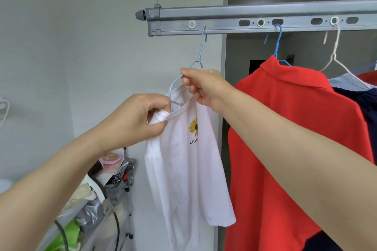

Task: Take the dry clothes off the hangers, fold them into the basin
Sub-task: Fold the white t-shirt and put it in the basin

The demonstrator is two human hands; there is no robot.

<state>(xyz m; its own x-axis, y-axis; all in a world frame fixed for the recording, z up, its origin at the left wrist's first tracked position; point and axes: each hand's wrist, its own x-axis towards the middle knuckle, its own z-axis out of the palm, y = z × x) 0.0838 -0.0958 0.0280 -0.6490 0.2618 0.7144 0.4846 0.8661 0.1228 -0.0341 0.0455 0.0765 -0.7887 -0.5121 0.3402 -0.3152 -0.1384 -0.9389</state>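
Under the drying rail [244, 14], head view: the white tee [183, 169] hangs straight down off the blue hanger [201, 47], long axis vertical. The right grip [204, 87] is clamped on the hanger wire just above the collar. The left grip [140, 120] pinches the collar just below-left, so I'd guess the collar slips leftwards off that arm.

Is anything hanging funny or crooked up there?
Yes. The white sunflower shirt hangs lopsided. One arm of its blue hanger pokes out of the neck opening, because the left hand grips the bunched collar while the right hand pinches the hanger. The red shirt beside it looks normal.
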